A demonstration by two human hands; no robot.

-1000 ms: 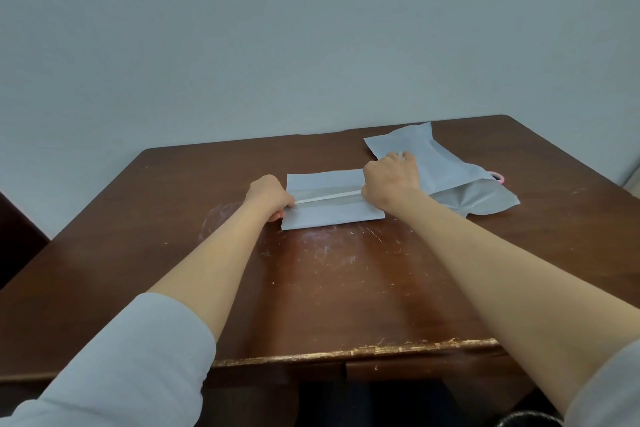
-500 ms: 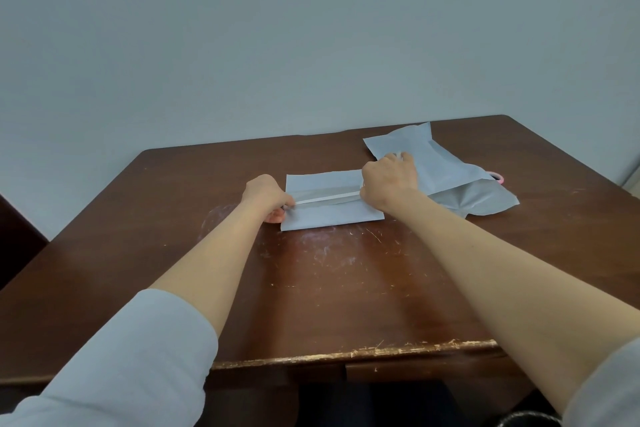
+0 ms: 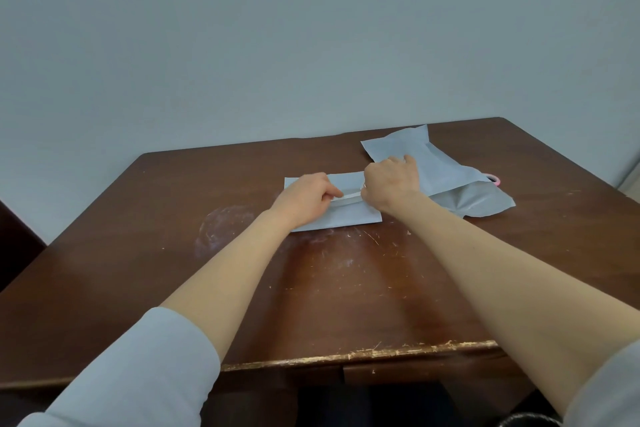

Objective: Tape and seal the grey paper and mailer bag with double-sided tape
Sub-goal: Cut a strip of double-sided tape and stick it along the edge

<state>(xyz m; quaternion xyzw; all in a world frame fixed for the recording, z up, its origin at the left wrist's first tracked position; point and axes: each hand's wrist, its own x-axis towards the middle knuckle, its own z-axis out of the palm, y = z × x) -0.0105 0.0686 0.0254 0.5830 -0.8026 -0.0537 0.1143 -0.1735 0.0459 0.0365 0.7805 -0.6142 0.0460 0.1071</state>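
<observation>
On the table's far middle: the grey paper (image 3: 346,217) lies flat, long side running left to right, with both hands on it.
Tape strip: a narrow white tape strip (image 3: 351,196) runs left to right across the paper, and only the short stretch between the two hands shows.
Left hand: the left hand (image 3: 306,199) rests on the left part of the paper. Its fingers are curled under, and thumb and forefinger are pressed together, pinching the strip's left end.
Right hand: the right hand (image 3: 389,184) sits at the strip's right end, over the paper's far right corner. Its fingers are curled into a loose fist with the knuckles up. I cannot tell whether it pinches the strip, because the hand hides the contact.
Mailer bag: the grey mailer bag (image 3: 446,173) lies crumpled just right of the paper, reaching toward the far edge of the table. Its near left part lies behind the right hand.
Pink ring: a pink ring (image 3: 496,179) peeks out at the bag's right side and is mostly hidden.
Table: the dark brown wooden table (image 3: 138,270) has pale scuffs (image 3: 221,227) left of the paper and chipped varnish along its near edge (image 3: 381,354).
Arms: both forearms are bare, and the light grey sleeves (image 3: 138,374) are pushed up near the elbows.
Backdrop: a plain pale wall (image 3: 311,45) stands behind the table.
</observation>
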